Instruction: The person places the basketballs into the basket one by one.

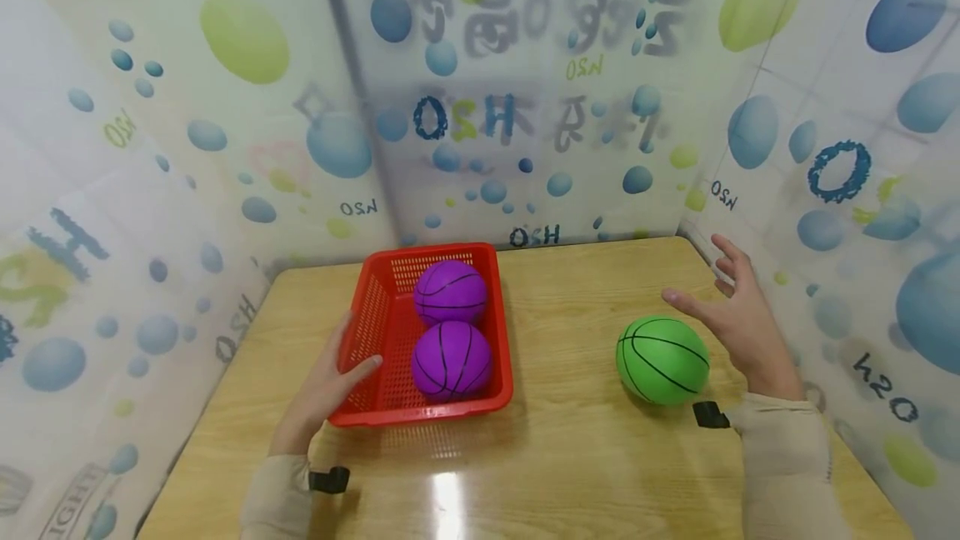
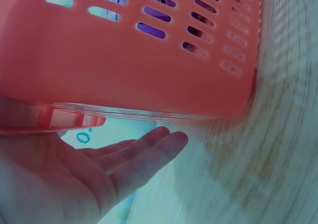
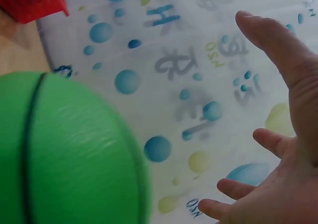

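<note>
A red plastic basket (image 1: 501, 332) with slotted walls stands on the table, holding two purple balls with black lines: one at the far side (image 1: 450, 292), another nearer (image 1: 452, 361). My left hand (image 1: 321, 390) is at the basket's left rim, thumb reaching over the inside. In the left wrist view, its straight fingers (image 2: 144, 157) extend beside the outer wall; the thumb is hidden there. A green ball (image 1: 663, 360) with black lines rests on the table to the right. Just right of it, my right hand (image 1: 746, 323) is raised, fingers spread, holding nothing.
The light wood table (image 1: 570, 440) is closed in at the back and both sides by white sheets (image 1: 540, 132) printed with blue and green bubbles and lettering. A black strap piece (image 1: 330, 480) shows at the left wrist, another (image 1: 710, 415) at the right.
</note>
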Available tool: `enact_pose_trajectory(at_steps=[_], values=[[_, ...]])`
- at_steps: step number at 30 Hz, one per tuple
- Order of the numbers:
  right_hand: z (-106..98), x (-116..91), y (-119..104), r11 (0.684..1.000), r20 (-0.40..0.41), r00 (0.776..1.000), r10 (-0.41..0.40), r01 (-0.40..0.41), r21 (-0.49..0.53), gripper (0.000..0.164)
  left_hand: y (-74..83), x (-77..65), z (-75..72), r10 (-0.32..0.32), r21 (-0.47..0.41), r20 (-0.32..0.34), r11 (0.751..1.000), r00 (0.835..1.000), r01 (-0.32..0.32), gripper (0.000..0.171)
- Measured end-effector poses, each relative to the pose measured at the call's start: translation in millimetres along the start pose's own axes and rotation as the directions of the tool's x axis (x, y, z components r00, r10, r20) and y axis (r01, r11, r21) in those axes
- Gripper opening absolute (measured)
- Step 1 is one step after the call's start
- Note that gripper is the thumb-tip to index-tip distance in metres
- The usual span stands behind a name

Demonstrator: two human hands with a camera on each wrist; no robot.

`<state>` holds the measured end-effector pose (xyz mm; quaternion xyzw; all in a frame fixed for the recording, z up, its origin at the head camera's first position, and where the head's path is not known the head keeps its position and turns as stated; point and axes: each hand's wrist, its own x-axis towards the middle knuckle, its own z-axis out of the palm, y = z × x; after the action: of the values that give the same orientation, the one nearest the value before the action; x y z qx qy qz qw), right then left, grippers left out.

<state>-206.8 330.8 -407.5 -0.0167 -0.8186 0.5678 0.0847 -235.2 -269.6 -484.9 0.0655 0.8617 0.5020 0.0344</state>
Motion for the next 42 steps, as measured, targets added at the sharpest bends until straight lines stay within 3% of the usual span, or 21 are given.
enact_pose_trajectory(at_steps=[8,23,30,42], values=[[8,-23,37,0.994,0.065,0.992,0.105,-0.105,-0.007,0.115,5.6,2.0,-4.3,-0.006,0.021,0.003,1.000,1.000,0.006,0.107],[22,-51,72,0.982,0.116,0.975,0.187,-0.185,-0.032,0.114,2.6,1.2,-0.2,0.008,0.029,-0.012,1.000,1.000,-0.008,0.104],[34,-55,78,0.980,0.113,0.973,0.201,-0.201,-0.012,0.118,2.7,-4.5,2.5,-0.011,0.005,-0.003,1.000,1.000,0.011,0.103],[36,-53,78,0.976,0.123,0.969,0.213,-0.216,0.008,0.118,3.0,-7.1,1.9,-0.002,0.006,-0.019,1.000,1.000,0.002,0.104]])
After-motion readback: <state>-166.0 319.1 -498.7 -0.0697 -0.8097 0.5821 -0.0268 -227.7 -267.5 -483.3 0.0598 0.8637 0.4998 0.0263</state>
